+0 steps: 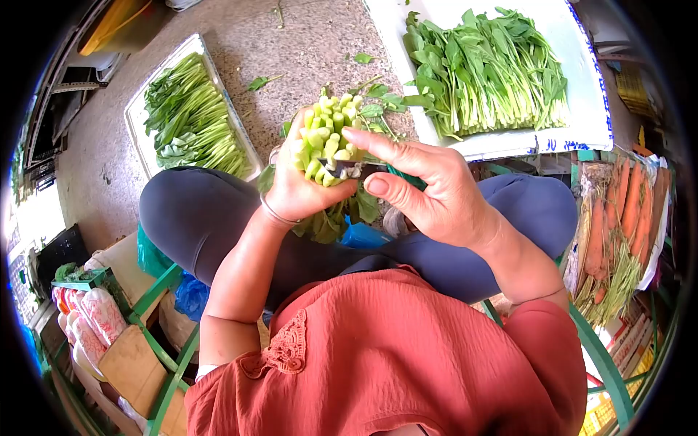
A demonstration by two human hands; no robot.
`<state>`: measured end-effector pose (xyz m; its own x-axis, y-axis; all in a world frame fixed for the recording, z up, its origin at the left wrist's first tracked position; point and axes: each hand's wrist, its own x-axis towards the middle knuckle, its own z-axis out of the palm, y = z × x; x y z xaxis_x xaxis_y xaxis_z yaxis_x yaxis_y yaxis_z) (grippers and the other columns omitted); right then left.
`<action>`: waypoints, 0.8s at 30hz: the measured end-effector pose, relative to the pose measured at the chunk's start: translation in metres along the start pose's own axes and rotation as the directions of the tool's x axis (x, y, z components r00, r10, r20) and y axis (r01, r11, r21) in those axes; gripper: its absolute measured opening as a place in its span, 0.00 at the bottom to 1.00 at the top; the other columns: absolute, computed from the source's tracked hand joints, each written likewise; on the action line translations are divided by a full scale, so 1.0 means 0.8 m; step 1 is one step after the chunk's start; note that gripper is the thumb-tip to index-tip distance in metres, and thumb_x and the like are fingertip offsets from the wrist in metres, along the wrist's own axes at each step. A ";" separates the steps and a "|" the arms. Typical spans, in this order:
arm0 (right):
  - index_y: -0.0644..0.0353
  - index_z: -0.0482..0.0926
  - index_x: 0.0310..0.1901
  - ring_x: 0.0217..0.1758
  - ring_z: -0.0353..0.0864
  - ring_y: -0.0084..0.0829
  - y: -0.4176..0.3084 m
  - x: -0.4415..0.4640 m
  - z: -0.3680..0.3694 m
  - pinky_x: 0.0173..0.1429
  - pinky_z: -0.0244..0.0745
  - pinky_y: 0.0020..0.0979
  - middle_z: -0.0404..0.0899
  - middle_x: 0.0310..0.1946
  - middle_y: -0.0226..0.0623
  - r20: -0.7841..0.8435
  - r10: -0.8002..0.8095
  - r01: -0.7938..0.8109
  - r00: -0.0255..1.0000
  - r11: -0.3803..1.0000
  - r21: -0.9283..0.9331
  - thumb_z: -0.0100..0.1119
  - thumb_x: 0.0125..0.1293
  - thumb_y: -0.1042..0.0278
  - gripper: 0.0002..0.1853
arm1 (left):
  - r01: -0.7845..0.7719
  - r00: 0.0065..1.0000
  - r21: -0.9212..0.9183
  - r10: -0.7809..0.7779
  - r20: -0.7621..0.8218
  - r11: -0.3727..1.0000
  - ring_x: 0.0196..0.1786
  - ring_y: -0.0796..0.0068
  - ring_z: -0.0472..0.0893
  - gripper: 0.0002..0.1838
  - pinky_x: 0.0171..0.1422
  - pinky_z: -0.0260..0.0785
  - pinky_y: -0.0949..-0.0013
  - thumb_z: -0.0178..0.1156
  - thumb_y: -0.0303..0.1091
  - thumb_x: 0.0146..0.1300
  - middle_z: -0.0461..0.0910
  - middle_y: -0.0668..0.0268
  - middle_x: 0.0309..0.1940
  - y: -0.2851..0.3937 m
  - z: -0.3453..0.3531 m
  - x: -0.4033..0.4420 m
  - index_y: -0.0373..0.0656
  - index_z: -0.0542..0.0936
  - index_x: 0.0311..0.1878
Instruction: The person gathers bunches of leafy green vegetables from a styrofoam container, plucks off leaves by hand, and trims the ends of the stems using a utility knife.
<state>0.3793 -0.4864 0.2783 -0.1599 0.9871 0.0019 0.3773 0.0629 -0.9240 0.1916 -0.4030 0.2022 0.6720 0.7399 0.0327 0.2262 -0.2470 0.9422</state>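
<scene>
My left hand (299,195) is closed around a bunch of leafy greens (329,131), its pale green cut stem ends facing up and its leaves hanging below. My right hand (443,185) is at the right side of the bunch, index finger at the stem ends and thumb apart from it. A small knife (347,168) lies across the near stems, with a narrow metal blade. What looks like its teal handle runs under my right palm, where the curled fingers are mostly hidden.
A white foam box (509,144) with lined-up greens (494,73) stands at the upper right. Another white tray (243,142) holds greens (193,120) at left. Loose leaves (262,82) lie on the speckled floor. Carrots (631,207) are at far right; green metal bars (603,363) flank my seat.
</scene>
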 end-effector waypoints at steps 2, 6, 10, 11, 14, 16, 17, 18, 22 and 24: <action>0.62 0.73 0.60 0.53 0.81 0.34 0.001 -0.001 0.000 0.56 0.72 0.29 0.80 0.51 0.46 0.011 0.018 -0.018 1.000 1.000 -0.022 0.59 0.66 0.67 0.22 | -0.016 1.000 0.036 0.015 0.005 0.999 0.47 0.74 0.75 0.43 0.54 0.69 0.71 0.72 0.28 0.35 0.75 0.65 0.46 0.001 -0.001 0.002 0.38 0.63 0.59; 0.52 0.76 0.59 0.25 0.77 0.38 0.015 -0.002 0.009 0.33 0.71 0.34 0.77 0.22 0.41 -0.142 -0.135 0.132 0.981 0.991 -0.033 0.62 0.62 0.60 0.23 | 0.018 1.000 -0.089 -0.018 -0.003 0.996 0.47 0.76 0.76 0.43 0.53 0.70 0.72 0.72 0.26 0.35 0.75 0.66 0.45 0.004 0.003 0.002 0.39 0.62 0.59; 0.56 0.76 0.59 0.36 0.80 0.35 0.006 -0.003 -0.002 0.42 0.73 0.30 0.79 0.34 0.43 -0.049 -0.016 0.016 0.999 1.000 -0.002 0.61 0.64 0.65 0.21 | 0.090 0.995 -0.253 -0.095 -0.008 0.963 0.46 0.77 0.75 0.40 0.51 0.70 0.73 0.70 0.24 0.38 0.75 0.66 0.44 0.013 0.007 0.000 0.39 0.62 0.58; 0.58 0.75 0.59 0.42 0.81 0.34 0.003 -0.003 -0.005 0.47 0.73 0.29 0.81 0.41 0.44 -0.007 0.030 -0.030 1.000 0.999 -0.017 0.61 0.64 0.67 0.21 | 0.088 0.994 -0.289 -0.101 -0.029 0.953 0.46 0.78 0.75 0.40 0.51 0.70 0.73 0.70 0.23 0.39 0.75 0.66 0.44 0.014 0.009 0.000 0.39 0.62 0.58; 0.60 0.75 0.59 0.48 0.83 0.31 0.000 0.001 -0.006 0.53 0.74 0.27 0.82 0.48 0.45 0.065 0.155 -0.152 0.986 0.987 -0.054 0.60 0.65 0.70 0.20 | 0.134 0.988 -0.330 -0.152 -0.029 0.934 0.45 0.78 0.75 0.40 0.50 0.71 0.73 0.70 0.23 0.39 0.75 0.67 0.43 0.017 0.015 -0.002 0.39 0.62 0.58; 0.54 0.77 0.57 0.37 0.81 0.34 0.012 0.001 0.007 0.44 0.74 0.29 0.81 0.38 0.45 -0.051 0.084 -0.084 0.995 0.996 0.008 0.61 0.64 0.64 0.20 | 0.131 0.989 -0.342 -0.147 -0.022 0.930 0.45 0.78 0.75 0.39 0.50 0.71 0.73 0.70 0.23 0.39 0.75 0.66 0.43 0.017 0.015 -0.001 0.40 0.62 0.58; 0.47 0.79 0.56 0.26 0.80 0.38 0.017 0.001 0.012 0.34 0.74 0.32 0.81 0.28 0.44 -0.180 -0.009 0.020 0.984 0.998 0.063 0.62 0.62 0.59 0.19 | 0.127 0.990 -0.353 -0.143 -0.019 0.927 0.45 0.78 0.75 0.39 0.50 0.71 0.72 0.70 0.23 0.40 0.75 0.66 0.43 0.017 0.015 -0.001 0.40 0.62 0.58; 0.47 0.79 0.56 0.26 0.80 0.38 0.018 0.002 0.011 0.34 0.74 0.32 0.81 0.28 0.44 -0.180 -0.008 0.019 0.984 0.998 0.064 0.62 0.62 0.59 0.19 | 0.128 0.989 -0.354 -0.144 -0.019 0.927 0.45 0.78 0.75 0.39 0.50 0.71 0.72 0.70 0.23 0.40 0.75 0.66 0.43 0.017 0.016 -0.001 0.40 0.62 0.58; 0.54 0.76 0.58 0.41 0.79 0.29 0.007 0.006 0.000 0.46 0.72 0.28 0.80 0.41 0.42 -0.023 0.121 -0.118 0.992 0.988 0.102 0.59 0.65 0.65 0.19 | 0.108 0.993 -0.365 -0.121 -0.014 0.925 0.46 0.77 0.76 0.41 0.50 0.71 0.72 0.71 0.24 0.40 0.75 0.65 0.43 0.007 0.023 -0.005 0.39 0.62 0.59; 0.62 0.74 0.60 0.54 0.77 0.23 0.005 0.007 -0.002 0.59 0.71 0.26 0.79 0.54 0.40 0.102 0.231 -0.243 0.968 0.962 0.124 0.56 0.68 0.70 0.19 | 0.116 0.992 -0.333 -0.122 0.002 0.936 0.46 0.73 0.78 0.44 0.51 0.72 0.69 0.72 0.26 0.39 0.76 0.63 0.45 0.006 0.024 -0.006 0.38 0.61 0.62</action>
<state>0.3815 -0.4804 0.2757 -0.1609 0.9546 -0.2509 0.2884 -0.1976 -0.9369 0.2031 -0.4202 0.2005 0.6407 0.7633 -0.0835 0.0547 0.0631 0.9965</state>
